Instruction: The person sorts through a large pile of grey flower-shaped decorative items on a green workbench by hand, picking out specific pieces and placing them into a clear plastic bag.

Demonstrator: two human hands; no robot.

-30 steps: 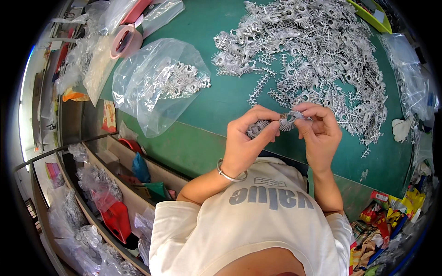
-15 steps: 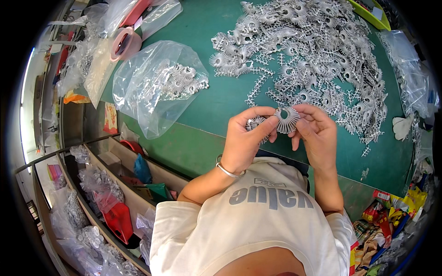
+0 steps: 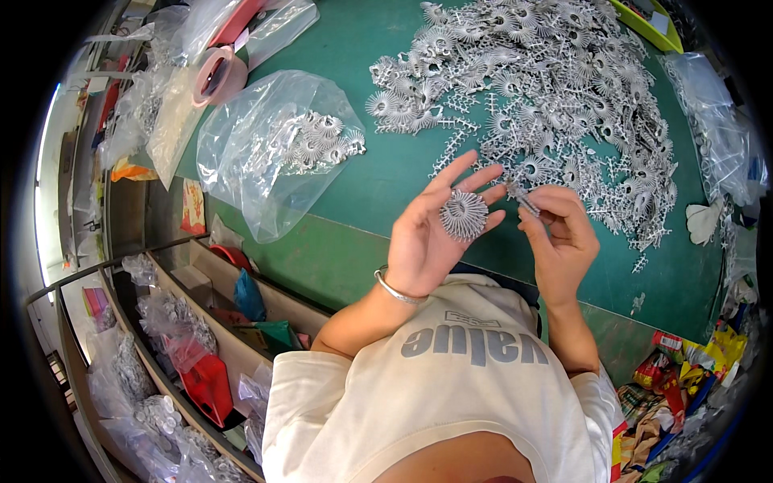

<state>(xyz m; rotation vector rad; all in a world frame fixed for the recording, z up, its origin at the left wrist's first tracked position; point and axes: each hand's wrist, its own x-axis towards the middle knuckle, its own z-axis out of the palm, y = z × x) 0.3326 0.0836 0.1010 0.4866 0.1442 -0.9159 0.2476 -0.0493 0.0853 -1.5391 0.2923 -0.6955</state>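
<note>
One finned disc (image 3: 464,214) on left hand (image 3: 431,237); right hand (image 3: 560,241) pinching maybe one strip (image 3: 527,203).

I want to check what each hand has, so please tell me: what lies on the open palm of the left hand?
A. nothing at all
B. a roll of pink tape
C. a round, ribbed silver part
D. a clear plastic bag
C: a round, ribbed silver part rests on the open left hand, fingers spread, above the green table.

White short-sleeved T-shirt (image 3: 451,386) with grey lettering; thin silver bangle (image 3: 396,290) on left wrist
</note>
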